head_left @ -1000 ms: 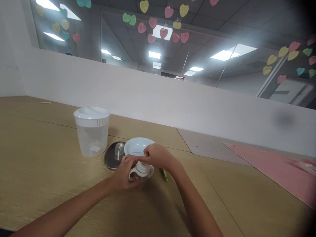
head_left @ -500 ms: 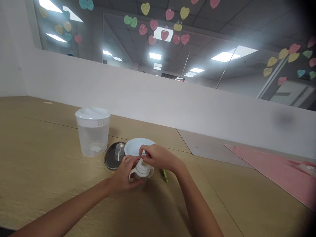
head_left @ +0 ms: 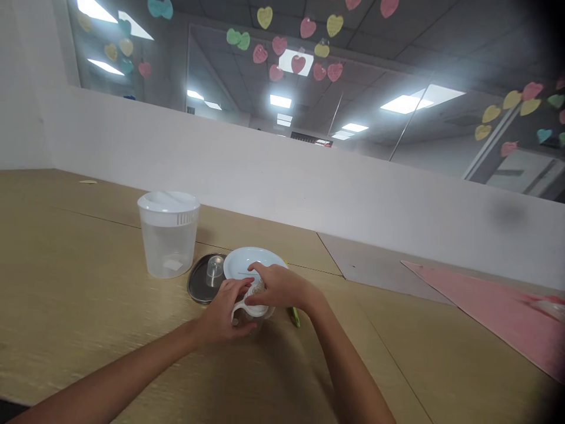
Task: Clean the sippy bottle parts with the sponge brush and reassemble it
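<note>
A clear baby bottle (head_left: 259, 310) with a white collar and white side handles stands in front of me, partly covered by my hands. My left hand (head_left: 223, 312) grips it from the left, thumb low and fingers up near the collar and handle. Over the top, my right hand (head_left: 285, 287) is closed around the collar and nipple, thumb across the front and index finger raised. Its other fingertips are hidden. A clear dome cap (head_left: 215, 269) rests on a dark oval tray (head_left: 196, 284) just beyond my left hand.
Behind my hands lies a white plate (head_left: 236, 258). A green-handled tool (head_left: 295, 318) sits right of the bottle, partly hidden. A lidded translucent bucket (head_left: 169, 244) stands at the left. A pink mat (head_left: 485, 306) covers the table's right side, and a white wall (head_left: 247, 159) borders the back.
My right hand has come down from pinching at the bottle's tip to wrapping round its collar. My left hand keeps its hold. The view has shifted slightly.
</note>
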